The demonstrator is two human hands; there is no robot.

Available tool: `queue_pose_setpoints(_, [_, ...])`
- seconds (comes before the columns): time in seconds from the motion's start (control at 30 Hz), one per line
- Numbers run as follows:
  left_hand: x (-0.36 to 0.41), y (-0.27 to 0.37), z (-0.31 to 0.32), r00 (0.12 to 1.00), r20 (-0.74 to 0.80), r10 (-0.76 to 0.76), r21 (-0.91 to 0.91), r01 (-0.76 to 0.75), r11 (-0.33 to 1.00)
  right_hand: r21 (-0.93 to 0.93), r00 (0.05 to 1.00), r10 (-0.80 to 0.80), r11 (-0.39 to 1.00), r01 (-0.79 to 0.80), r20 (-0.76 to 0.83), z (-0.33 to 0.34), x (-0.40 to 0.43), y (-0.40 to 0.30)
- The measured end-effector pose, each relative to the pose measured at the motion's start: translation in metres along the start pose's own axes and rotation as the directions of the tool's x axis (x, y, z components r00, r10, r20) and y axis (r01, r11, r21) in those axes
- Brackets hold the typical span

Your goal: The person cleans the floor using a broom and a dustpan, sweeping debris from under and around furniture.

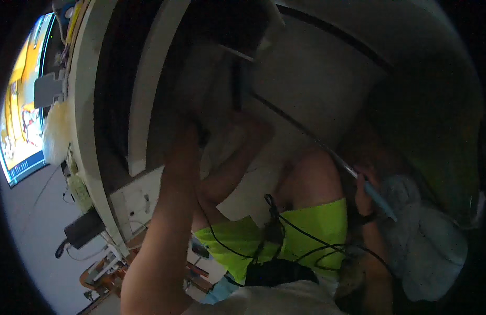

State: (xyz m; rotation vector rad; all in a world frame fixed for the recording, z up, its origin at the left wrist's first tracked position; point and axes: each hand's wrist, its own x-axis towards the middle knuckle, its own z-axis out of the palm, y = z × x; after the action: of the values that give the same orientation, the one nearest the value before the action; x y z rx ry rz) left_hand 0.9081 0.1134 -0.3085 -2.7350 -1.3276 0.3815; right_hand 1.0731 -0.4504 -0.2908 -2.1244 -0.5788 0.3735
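My right hand [367, 183] is closed around the blue grip of a long metal-shafted cleaning tool [341, 162], apparently a broom. Its shaft slants up and left to a dark bluish head [240, 84] on the shadowed floor [306, 78], beside my bare foot [255, 124]. My left arm reaches forward, low beside the desk, and my left hand [188, 128] fades into deep shadow. Whether its fingers hold anything is too dark to see. My knees are bent, in bright yellow-green shorts [314, 228].
A white desk edge [85, 118] curves along the left, with a lit monitor [24, 102] and a clear plastic bag [56, 134]. A black box-shaped item [84, 228] lies near its corner. Black cables [306, 232] loop across my lap. Pale grey cloth [428, 240] is at right.
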Motion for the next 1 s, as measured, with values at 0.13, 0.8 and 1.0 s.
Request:
queue_pose_setpoints(0.13, [-0.012,0.012,0.008,0.999,-0.047,0.007,0.009,-0.007,1.000,0.067,0.990,0.138,0.988,-0.139,0.021,0.000,-0.001,-0.010])
queue_pose_setpoints(0.8, [-0.353,0.093,-0.310,0.651,-0.709,0.269,-0.128,-0.495,0.859,0.171,0.985,-0.078,0.980,0.105,-0.155,0.062,0.035,0.068])
queue_pose_setpoints(1.0, [-0.441,0.061,-0.403,0.458,-0.806,0.375,0.117,-0.497,0.860,0.050,0.990,-0.004,0.999,0.011,-0.142,0.056,0.041,0.058])
